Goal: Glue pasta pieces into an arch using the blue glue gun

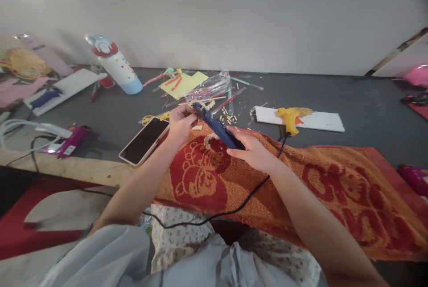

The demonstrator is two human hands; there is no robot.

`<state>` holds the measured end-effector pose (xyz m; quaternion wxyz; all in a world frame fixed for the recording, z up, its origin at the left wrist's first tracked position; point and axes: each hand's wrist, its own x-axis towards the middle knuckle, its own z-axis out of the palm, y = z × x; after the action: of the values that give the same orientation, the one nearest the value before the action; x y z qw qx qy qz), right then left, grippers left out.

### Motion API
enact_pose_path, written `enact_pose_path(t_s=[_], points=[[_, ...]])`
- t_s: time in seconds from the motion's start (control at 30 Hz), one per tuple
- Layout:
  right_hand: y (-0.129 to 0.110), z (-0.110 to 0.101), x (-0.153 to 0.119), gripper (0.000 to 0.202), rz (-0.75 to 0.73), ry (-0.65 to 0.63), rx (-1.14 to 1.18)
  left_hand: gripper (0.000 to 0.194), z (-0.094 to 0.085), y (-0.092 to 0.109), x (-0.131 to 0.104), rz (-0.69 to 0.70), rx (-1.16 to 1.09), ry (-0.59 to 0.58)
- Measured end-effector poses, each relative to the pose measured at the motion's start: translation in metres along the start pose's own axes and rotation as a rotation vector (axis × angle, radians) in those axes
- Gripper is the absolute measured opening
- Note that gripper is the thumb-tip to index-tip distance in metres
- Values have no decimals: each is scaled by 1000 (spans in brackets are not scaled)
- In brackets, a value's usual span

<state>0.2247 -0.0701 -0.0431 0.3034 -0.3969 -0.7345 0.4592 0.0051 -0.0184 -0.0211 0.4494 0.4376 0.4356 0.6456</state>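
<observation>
Blue-handled pliers (217, 129) slant over the near edge of the table, their dark tip pointing away to the left. My right hand (249, 146) is closed around the handle end. At the tip, my left hand (182, 120) pinches something too small to make out. A thin pale stick (216, 99) lies just beyond these fingers. Short cut pale pieces (229, 119) are scattered past the pliers. Below the tool, a curved row of small pale pieces (210, 141) rests on the orange and red towel (261, 189).
A phone (143, 142) lies by my left forearm. Farther back are a dotted bottle (117, 66), yellow paper (183, 84) and clear plastic wrapping (209, 88). A yellow glue gun (289, 120) rests on a white board (324, 121). Its black cord (234, 210) crosses the towel. A purple power strip (72, 142) sits left.
</observation>
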Motion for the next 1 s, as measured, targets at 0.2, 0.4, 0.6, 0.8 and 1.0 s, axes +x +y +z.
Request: enact_pose_path(t_s=[0.2, 0.4, 0.6, 0.8, 1.0], points=[[-2, 1, 0, 53, -1, -2, 52, 23, 4, -1, -4, 24, -30, 52], [-1, -1, -2, 55, 1, -61, 97, 22, 3, 0, -5, 34, -16, 51], [-9, -4, -3, 62, -27, -114, 97, 21, 5, -1, -7, -10, 8, 18], [-14, -6, -3, 64, -38, -110, 57, 17, 6, 0, -8, -35, 29, 1], [-14, -4, -2, 63, -39, -98, 39, 12, 3, -2, -6, -53, 40, -16]])
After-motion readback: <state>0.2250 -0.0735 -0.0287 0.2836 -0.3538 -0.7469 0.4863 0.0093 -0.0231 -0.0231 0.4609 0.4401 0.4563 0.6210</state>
